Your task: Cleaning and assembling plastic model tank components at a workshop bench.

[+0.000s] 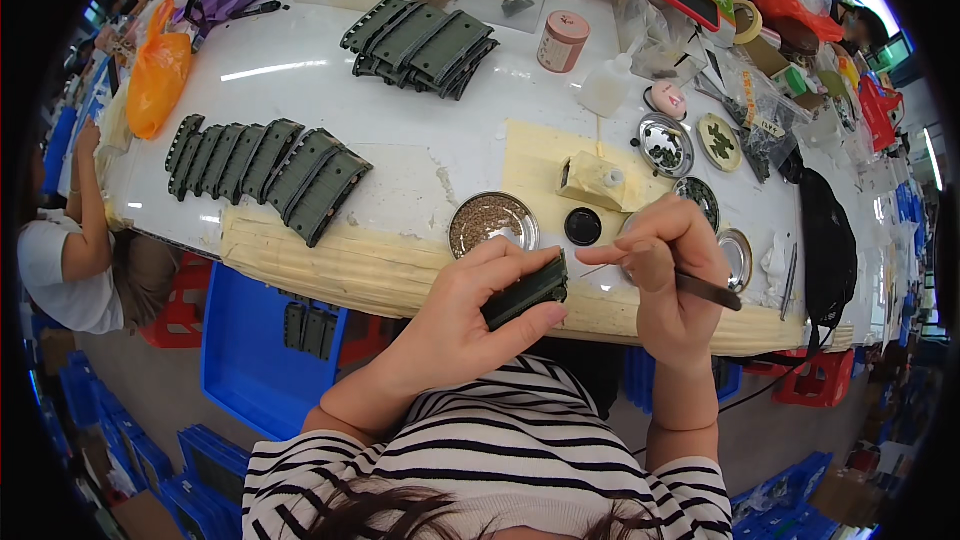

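Left hand (455, 325) is clamping a dark block (526, 292), long axis pointing right toward right hand (668, 275), which is pinching a thin tool (708, 289)

I see a short-sleeved top in black and white horizontal stripes; sleeves end above the elbows; both forearms bare; left hand (455, 325) and right hand (672, 275) ungloved, no rings or watch; dark hair at the bottom edge.

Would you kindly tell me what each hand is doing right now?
Left hand: closed around a dark green ribbed part.
Right hand: pinching a thin dark tool, tip towards the part.
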The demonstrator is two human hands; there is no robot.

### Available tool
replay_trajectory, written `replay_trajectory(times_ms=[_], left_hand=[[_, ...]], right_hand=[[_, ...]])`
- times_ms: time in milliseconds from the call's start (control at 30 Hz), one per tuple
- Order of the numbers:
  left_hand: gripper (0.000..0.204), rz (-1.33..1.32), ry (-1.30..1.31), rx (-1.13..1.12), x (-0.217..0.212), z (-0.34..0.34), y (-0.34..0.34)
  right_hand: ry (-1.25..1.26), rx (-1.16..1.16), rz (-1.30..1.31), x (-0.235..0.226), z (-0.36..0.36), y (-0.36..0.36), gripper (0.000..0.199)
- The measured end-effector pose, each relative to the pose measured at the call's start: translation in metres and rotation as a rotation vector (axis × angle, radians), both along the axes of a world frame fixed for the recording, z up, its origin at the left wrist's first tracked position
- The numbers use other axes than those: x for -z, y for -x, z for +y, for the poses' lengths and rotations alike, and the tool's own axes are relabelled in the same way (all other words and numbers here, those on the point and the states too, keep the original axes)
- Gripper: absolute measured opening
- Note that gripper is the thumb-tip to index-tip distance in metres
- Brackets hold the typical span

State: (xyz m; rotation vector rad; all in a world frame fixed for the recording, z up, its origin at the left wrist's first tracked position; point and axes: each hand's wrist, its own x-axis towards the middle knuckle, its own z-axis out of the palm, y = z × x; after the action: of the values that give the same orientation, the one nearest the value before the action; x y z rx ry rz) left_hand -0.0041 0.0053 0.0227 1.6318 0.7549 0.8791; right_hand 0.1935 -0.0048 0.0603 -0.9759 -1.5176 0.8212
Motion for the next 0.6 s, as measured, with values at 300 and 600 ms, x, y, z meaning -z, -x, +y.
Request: replay_trajectory(times_ms=[300, 600], left_hand=[[0.066, -0.515, 0.553, 0.269, 0.021, 0.003, 0.002], [0.068, -0.645, 0.515, 0.361, 0.032, 0.005, -0.001]], right_hand=[[-0.262, 0.518, -0.583, 0.014, 0.042, -0.023, 0.009], [-0.235, 0.499, -0.553, 0.016, 0.042, -0.022, 0.010]])
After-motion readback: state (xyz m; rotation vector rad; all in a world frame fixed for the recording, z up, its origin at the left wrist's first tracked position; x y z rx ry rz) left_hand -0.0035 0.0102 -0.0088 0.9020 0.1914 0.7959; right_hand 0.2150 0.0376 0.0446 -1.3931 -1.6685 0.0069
